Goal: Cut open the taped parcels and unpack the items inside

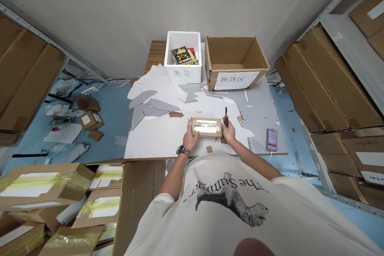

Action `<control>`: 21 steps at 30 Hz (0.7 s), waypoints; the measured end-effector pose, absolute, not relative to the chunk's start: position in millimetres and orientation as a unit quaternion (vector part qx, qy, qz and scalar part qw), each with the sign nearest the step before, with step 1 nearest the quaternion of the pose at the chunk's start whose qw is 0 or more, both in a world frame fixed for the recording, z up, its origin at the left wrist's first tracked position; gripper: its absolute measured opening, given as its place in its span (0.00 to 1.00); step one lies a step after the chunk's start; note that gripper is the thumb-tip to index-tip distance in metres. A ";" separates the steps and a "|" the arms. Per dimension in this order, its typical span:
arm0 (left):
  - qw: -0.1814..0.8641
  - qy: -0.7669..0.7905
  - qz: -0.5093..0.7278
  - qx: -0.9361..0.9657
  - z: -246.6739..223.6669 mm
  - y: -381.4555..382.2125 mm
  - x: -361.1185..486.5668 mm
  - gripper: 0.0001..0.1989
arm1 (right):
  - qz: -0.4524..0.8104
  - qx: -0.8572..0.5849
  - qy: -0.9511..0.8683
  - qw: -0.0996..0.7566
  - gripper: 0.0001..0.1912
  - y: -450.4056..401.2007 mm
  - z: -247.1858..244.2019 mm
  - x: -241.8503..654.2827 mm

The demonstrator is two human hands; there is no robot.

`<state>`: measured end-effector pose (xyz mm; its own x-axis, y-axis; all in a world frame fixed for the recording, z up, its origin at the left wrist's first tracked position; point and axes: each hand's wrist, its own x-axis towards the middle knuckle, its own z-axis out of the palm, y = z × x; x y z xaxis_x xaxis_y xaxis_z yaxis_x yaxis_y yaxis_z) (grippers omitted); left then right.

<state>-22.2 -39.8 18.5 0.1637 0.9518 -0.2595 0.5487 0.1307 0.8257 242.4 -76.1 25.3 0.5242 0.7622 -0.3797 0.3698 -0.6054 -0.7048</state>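
Observation:
A small cardboard box (pixel 207 127), wrapped in shiny yellowish tape over a white label, is at the front of the table. My left hand (pixel 190 137) grips its left end, thumb on the near side. At the box's right end is my right hand (pixel 229 132), closed around a red and black utility knife (pixel 226 117). The knife's dark tip points away from me; whether its blade touches the box I cannot tell. Scraps of brown cardboard lie beneath and beside the box.
Torn white and grey sheets cover the table (pixel 162 140). Behind stand a white foam box (pixel 183 73) holding books and a large cardboard box (pixel 237 54). A phone (pixel 271 140) lies at right. Taped parcels (pixel 99 208) fill a carton at lower left. Shelves with boxes flank both sides.

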 end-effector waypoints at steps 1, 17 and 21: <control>0.445 0.601 0.240 0.619 18.2 -37.4 -23.4 0.51 | 0.354 -0.817 -0.356 0.283 0.27 -69.6 30.7 245.1; 0.420 0.669 0.249 0.560 -21.3 -46.0 -12.4 0.39 | 0.232 -0.557 -0.793 -0.082 0.29 -13.6 118.4 227.0; 0.419 0.687 0.235 0.545 -27.0 -46.5 -14.8 0.39 | 0.183 -0.530 -0.818 -0.127 0.28 1.8 122.3 218.5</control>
<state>-14.8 -46.5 -27.0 -0.0552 0.9463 -0.3186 0.5520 0.2948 0.7800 218.5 1.8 122.3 -0.4064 0.8209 -0.4011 0.9136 0.3714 -0.1657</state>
